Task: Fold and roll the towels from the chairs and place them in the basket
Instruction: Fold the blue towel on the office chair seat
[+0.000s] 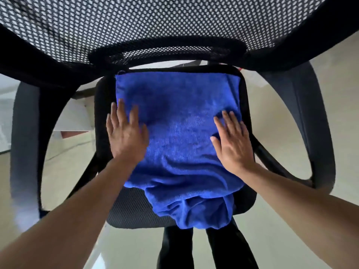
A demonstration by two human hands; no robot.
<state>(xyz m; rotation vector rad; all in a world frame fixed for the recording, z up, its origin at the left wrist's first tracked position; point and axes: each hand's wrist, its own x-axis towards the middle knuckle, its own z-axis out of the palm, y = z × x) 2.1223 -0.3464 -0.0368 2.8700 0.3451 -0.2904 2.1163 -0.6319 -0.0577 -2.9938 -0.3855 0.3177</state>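
The blue towel (178,133) is being pressed flat on the chair seat (136,212) by the left hand (126,134) and right hand (233,142), fingers straight, nothing gripped; its bunched near end, overhanging the seat edge, is likely to drag it floorward.

Towel (178,133) is logged as solid bright blue, plain. Chair seat (134,210) under the towel is logged as black, with a fine mesh weave seen at its near edge. Chair backrest (155,22) beyond the towel is marked as black mesh, evenly dotted with pale holes and framed in black. One armrest (25,133) left of the towel and the other armrest (303,105) right of it are marked dark grey, plain. Base legs (174,247) nearer than the towel are marked black. Floor (272,117) around is recorded as pale cream, glossy.
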